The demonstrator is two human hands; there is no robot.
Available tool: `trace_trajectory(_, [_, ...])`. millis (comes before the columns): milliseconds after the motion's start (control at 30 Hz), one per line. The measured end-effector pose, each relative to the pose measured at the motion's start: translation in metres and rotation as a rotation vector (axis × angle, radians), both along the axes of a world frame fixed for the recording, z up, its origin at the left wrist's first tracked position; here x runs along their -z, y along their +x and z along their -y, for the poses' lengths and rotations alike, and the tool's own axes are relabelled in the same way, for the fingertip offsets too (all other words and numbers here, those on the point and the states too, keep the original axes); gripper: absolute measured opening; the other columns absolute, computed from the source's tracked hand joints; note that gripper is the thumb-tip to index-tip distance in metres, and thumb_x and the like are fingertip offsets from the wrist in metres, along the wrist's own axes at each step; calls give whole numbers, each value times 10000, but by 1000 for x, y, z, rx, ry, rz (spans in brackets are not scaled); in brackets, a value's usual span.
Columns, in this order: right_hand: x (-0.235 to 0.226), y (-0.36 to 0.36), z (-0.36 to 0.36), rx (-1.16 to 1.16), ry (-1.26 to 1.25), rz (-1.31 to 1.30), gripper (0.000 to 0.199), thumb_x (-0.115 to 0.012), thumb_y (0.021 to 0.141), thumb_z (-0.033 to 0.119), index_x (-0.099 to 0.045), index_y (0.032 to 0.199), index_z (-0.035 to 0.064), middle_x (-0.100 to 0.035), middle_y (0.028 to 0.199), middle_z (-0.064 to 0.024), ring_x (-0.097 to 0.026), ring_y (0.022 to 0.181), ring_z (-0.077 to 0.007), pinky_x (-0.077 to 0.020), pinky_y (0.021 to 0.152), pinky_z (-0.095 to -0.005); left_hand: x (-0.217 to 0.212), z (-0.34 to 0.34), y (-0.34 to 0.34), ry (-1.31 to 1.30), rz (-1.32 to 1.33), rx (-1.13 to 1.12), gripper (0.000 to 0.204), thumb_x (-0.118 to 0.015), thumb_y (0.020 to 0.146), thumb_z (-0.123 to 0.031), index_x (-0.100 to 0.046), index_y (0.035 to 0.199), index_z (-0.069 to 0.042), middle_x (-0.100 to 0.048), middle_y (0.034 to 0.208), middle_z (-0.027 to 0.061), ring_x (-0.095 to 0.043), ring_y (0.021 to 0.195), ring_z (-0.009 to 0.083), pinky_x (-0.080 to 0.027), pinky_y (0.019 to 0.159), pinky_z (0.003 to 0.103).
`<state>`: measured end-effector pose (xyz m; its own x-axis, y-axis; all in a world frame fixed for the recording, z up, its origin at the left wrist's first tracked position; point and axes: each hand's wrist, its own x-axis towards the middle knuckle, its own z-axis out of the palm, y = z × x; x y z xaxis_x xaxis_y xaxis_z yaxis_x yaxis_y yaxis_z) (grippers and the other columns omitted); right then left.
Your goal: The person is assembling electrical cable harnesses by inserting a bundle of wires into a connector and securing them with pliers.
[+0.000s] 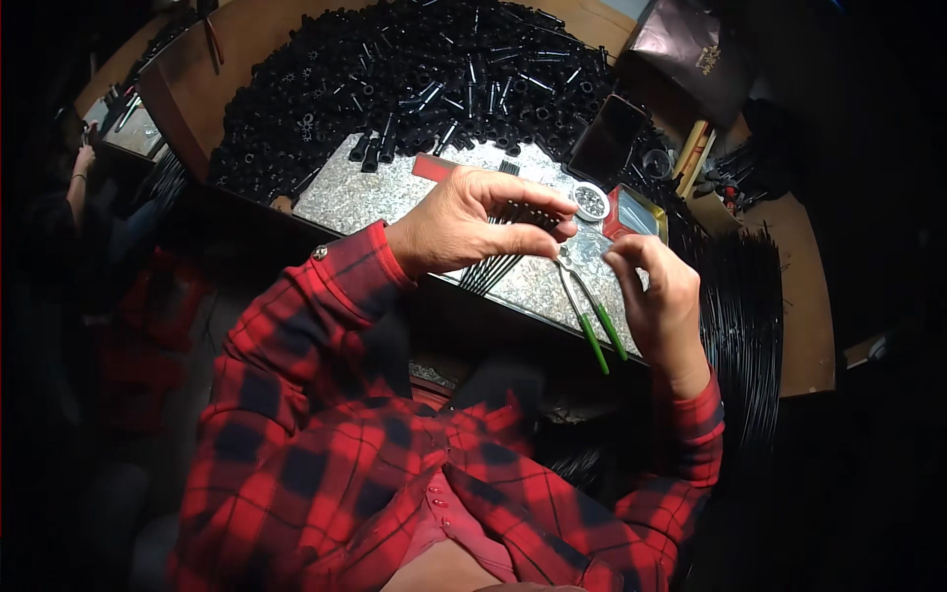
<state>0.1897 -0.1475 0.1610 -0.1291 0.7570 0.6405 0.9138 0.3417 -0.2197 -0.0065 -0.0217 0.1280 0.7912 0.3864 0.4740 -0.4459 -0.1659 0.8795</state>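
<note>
My left hand point(464, 222) grips a bundle of thin black rods point(493, 264) that fan down toward the table's near edge. My right hand point(656, 291) is raised beside it, thumb and forefinger pinched together near the rod tips; whether a small part sits between them I cannot tell. Pliers with green handles point(592, 321) lie on the speckled metal plate point(355, 192) just under and between the two hands.
A big heap of black plastic tubes point(395, 79) covers the back of the wooden table. A small round tin of tiny parts point(591, 201), a dark phone point(607, 133) and a long stack of black rods point(740, 296) lie at the right. Another person point(79, 187) sits far left.
</note>
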Motion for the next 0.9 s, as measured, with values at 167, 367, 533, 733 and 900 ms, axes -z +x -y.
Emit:
trace_trajectory(167, [-7, 32, -16, 176, 25, -57, 84, -633, 782, 25, -557, 797, -7, -563, 647, -135, -566, 553, -261, -439, 519, -297, -1, 6, 3, 71, 100, -111, 168, -586, 819, 45, -638, 978, 44, -669, 905, 142, -650, 873, 189, -525, 775, 269])
trace_trajectory(367, [39, 159, -76, 552, -50, -3, 184, -674, 756, 150, -566, 726, 5, -599, 660, -167, -595, 633, -330, -460, 583, -371, -6, 10, 5, 53, 34, -143, 138, -595, 823, 23, -640, 951, 46, -673, 873, 144, -656, 845, 188, -525, 769, 267])
trace_trajectory(533, [54, 174, -87, 629, -100, 1, 203, -673, 760, 176, -568, 734, 4, -597, 664, -177, -601, 635, -324, -463, 590, -370, -6, 12, -1, 82, -44, -189, 131, -602, 829, -2, -640, 946, 46, -674, 865, 140, -656, 844, 183, -522, 760, 257])
trace_trajectory(733, [23, 82, -56, 193, -13, -381, 91, -612, 804, 68, -586, 799, -18, -601, 650, -139, -604, 596, -251, -459, 560, -289, -4, 12, -5, 139, -55, -254, 133, -610, 831, -22, -642, 943, 43, -676, 864, 134, -656, 843, 172, -518, 752, 244])
trace_trajectory(900, [8, -11, -3, -119, -11, -207, 212, -574, 777, -58, -619, 967, 23, -576, 690, -106, -572, 583, -207, -458, 534, -277, -3, 13, -8, 179, -2, -241, 132, -613, 830, -28, -646, 941, 35, -677, 869, 124, -654, 842, 162, -515, 750, 235])
